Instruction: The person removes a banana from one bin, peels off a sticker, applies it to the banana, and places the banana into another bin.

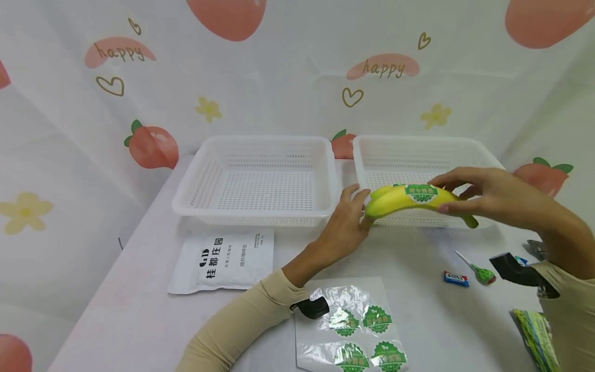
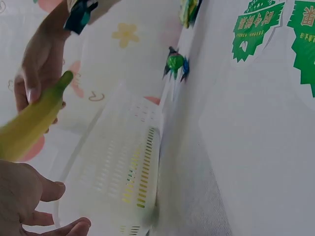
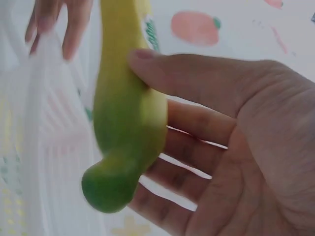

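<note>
A yellow banana (image 1: 409,200) with a green stem end is held level above the front rim of the right-hand white basket (image 1: 474,150), just over the desk (image 1: 139,310). The banana is gripped near its stem half by the right hand (image 1: 483,195): the thumb is pressed against one side and the fingers (image 3: 197,132) are curled round the other, as is seen in the right wrist view. A round green sticker (image 1: 421,192) is seen on the banana's upper face, under the right fingertips. The blunt end of the banana is touched by the left hand (image 1: 346,222), whose fingers are loosely extended and apart, with nothing clamped. A second white basket (image 1: 186,196) is set to the left of the first, with a narrow gap between them. A white printed pouch (image 1: 223,261) is laid flat in front of the left basket. A glossy sheet of green stickers (image 1: 358,330) is laid near the left forearm. A green-wrapped lollipop (image 1: 481,273) and a small blue-and-red wrapped sweet (image 1: 455,279) are laid side by side at the right of the desk.
</note>
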`<move>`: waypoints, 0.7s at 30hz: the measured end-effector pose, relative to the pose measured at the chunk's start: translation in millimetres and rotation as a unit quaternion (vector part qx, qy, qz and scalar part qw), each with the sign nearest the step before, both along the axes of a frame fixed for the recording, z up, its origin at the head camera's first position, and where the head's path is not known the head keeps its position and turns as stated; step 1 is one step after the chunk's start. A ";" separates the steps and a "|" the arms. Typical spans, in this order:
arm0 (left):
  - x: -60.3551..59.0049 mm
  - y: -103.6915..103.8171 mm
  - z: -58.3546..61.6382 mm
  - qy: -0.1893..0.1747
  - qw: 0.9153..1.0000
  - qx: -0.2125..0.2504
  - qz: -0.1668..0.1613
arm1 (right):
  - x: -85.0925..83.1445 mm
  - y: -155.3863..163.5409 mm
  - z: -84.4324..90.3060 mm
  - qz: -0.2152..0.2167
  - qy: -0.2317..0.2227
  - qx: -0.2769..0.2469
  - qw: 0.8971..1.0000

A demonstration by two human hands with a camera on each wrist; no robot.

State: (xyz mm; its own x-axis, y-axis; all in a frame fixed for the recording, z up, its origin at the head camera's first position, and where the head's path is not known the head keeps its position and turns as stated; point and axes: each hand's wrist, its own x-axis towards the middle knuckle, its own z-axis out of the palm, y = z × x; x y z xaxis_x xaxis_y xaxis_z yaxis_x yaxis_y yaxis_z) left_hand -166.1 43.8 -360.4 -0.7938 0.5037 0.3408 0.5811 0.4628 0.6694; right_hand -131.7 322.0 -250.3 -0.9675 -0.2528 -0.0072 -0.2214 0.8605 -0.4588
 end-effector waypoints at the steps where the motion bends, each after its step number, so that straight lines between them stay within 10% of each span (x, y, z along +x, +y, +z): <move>1: 0.4 0.1 0.4 -0.017 1.000 0.007 0.000 | -6.4 2.5 2.8 -0.008 -0.004 0.001 1.000; 11: 4.2 2.2 2.7 -0.063 0.998 -0.009 0.010 | -78.9 23.7 11.8 -0.028 -0.030 0.041 0.998; 21: 4.9 4.5 0.5 -0.073 0.997 -0.009 0.019 | -125.4 37.1 -17.8 -0.026 -0.083 0.073 0.993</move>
